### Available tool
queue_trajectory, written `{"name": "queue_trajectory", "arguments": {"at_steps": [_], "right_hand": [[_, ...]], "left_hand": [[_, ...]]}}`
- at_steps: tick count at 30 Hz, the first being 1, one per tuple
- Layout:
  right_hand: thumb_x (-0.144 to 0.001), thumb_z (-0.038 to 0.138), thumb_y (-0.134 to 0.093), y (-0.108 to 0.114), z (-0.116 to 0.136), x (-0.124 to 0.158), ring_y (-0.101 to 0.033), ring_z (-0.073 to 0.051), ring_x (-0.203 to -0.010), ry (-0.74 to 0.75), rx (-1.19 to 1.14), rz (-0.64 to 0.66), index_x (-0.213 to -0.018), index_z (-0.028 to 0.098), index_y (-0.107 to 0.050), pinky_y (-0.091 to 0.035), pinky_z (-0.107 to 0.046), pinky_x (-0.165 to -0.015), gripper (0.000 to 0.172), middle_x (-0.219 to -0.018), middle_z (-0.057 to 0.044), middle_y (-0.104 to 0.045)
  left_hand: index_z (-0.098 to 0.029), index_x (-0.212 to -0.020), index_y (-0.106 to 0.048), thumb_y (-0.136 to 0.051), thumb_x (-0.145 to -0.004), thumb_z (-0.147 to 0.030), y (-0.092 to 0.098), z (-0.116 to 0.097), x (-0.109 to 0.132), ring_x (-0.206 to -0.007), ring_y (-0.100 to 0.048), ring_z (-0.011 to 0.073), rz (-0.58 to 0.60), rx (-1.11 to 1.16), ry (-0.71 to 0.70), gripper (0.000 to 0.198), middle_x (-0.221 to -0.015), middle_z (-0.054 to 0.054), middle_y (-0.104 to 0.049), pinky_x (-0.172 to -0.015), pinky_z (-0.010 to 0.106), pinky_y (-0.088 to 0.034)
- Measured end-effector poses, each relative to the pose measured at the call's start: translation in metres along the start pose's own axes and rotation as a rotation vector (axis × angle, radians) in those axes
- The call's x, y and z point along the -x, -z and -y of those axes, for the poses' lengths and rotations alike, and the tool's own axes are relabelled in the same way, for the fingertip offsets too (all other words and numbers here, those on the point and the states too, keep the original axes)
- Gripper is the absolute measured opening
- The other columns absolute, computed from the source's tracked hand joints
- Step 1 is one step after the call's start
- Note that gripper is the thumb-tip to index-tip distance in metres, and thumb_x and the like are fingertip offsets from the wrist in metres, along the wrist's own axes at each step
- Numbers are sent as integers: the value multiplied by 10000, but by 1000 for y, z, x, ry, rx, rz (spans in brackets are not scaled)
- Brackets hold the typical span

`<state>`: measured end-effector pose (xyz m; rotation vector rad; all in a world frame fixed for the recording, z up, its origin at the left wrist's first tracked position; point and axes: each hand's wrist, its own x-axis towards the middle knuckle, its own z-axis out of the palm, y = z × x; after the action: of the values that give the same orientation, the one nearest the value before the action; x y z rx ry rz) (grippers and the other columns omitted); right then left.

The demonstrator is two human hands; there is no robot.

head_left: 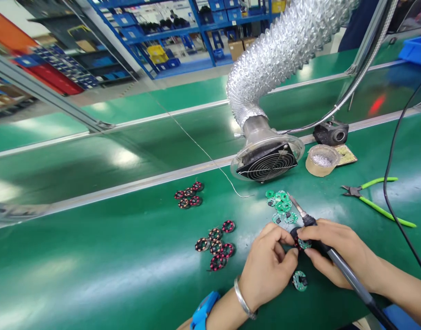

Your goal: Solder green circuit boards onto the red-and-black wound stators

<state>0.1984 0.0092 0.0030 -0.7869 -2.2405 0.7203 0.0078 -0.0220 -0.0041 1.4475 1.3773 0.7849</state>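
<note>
My left hand and my right hand meet over the green bench, both pinching a small round part made of a green circuit board and a dark coil. A soldering iron lies along my right hand, its tip pointing up toward a heap of small green round circuit boards. One more green board lies just below my hands. Red-and-copper wound coils lie left of my hands in a near group and a farther group.
A fume-extraction fan on a silver flexible duct stands behind the boards. A solder wire runs down toward it. A tape roll, green-handled cutters, a black cable and a conveyor belt lie around.
</note>
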Motion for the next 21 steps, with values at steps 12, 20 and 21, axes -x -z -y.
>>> {"name": "queue_trajectory", "arguments": {"at_steps": [12,20,21], "right_hand": [[-860,77,-544,-8,-7,10,-680,-154,-945,-43,-57,-64,-1131,231,-552,-546,-261,-858,312,-1055,-37,-703],[-872,98,-547,-11,-6,4,-656,-160,-834,-20,-38,-41,-1134,211,-568,-539,-275,-766,287,-998,-47,-710],[-873,98,-545,-11,-6,4,-650,-158,-813,-25,-39,-32,-1127,213,-570,-538,-272,-747,280,-982,-44,-710]], "left_hand": [[-146,-718,-653,-640,-706,-91,-5,1,-10,-471,-464,51,-48,90,27,58,-685,-5,-606,-443,158,-369],[-157,-860,-684,-656,-748,-94,5,13,-8,-559,-579,85,21,85,-116,132,-739,13,-660,-512,167,-469],[-164,-867,-701,-651,-762,-91,6,14,-8,-607,-611,97,13,37,-220,137,-790,28,-680,-548,176,-495]]}}
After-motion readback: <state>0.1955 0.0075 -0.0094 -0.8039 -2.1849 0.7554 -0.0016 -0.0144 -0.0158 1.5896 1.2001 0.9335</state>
